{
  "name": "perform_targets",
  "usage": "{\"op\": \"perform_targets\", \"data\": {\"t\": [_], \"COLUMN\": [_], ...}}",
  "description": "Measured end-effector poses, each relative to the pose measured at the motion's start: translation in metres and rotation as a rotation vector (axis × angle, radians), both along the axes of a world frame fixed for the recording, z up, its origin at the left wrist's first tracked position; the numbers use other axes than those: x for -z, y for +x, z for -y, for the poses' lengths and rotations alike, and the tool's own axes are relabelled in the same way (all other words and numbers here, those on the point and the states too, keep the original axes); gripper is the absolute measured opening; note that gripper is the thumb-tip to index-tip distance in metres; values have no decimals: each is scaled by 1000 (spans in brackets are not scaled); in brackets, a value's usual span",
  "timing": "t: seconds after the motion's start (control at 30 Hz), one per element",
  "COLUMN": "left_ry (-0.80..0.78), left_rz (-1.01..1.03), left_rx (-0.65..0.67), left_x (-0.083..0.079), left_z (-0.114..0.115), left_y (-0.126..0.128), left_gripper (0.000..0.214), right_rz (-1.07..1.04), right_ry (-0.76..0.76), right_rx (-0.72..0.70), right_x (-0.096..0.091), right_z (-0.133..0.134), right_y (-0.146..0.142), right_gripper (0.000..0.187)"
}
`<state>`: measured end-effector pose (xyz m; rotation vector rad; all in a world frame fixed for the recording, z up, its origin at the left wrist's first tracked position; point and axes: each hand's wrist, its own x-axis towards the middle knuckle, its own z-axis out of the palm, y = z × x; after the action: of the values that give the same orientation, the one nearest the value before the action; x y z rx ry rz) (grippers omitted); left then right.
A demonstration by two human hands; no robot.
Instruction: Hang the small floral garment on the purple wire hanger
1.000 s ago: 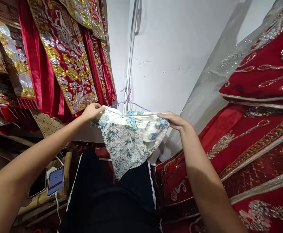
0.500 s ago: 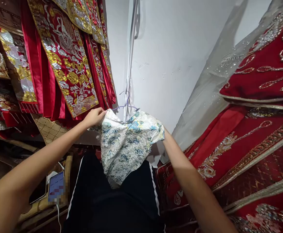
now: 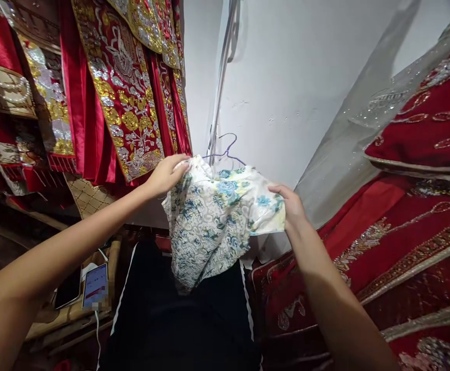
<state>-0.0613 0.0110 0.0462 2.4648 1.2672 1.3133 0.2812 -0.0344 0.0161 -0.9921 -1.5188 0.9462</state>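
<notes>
A short-sleeved blouse (image 3: 213, 221), white with a blue, green and yellow floral pattern, is held up over my lap. My left hand (image 3: 169, 175) pinches its shoulder near the collar. On the other side my right hand (image 3: 288, 202) grips the sleeve, thumb on top, with the remaining fingers hidden behind the cloth. A thin purple hanger (image 3: 228, 152) shows above the neckline, its hook pointing up and tilted. Its lower part is hidden inside or behind the blouse, so I cannot tell how far it sits in the garment.
Red garments with gold and silver embroidery (image 3: 132, 113) hang at the left. Beaded red garments (image 3: 414, 221) and sheer white fabric (image 3: 348, 134) fill the right. A pale pole (image 3: 221, 77) runs along the wall. A lit phone (image 3: 95, 286) with a cable lies on a bamboo stand (image 3: 68, 313).
The blouse has shifted right and slightly up in view, with both hands still on it. More of the purple hanger and my right hand's thumb now show.
</notes>
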Motion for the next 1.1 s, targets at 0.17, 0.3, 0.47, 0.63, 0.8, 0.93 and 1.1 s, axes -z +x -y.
{"op": "perform_targets", "data": {"t": [0.17,0.3,0.47,0.63,0.8,0.93,1.1], "left_ry": [-711,-881,-862,-635,-305,271,92], "left_rz": [222,47,-48,-56,-66,-51,-269], "left_rx": [336,370,349,177,-76,-228,-90], "left_x": [22,55,39,7,16,29,61], "left_z": [55,89,98,57,4,-6,9], "left_y": [44,41,-3,-29,-37,-19,3], "left_gripper": [54,13,6,14,22,28,39], "right_rz": [161,557,412,270,-77,-296,-401], "right_ry": [-130,-158,90,-292,-268,-108,-43], "right_rx": [-649,-982,-214,-383,-341,-140,-21], "right_x": [17,20,32,57,51,15,-6], "right_z": [72,71,11,-10,-29,-80,-112], "right_y": [-68,-79,-26,-8,-30,-57,-50], "right_gripper": [75,50,45,46,43,36,32]}}
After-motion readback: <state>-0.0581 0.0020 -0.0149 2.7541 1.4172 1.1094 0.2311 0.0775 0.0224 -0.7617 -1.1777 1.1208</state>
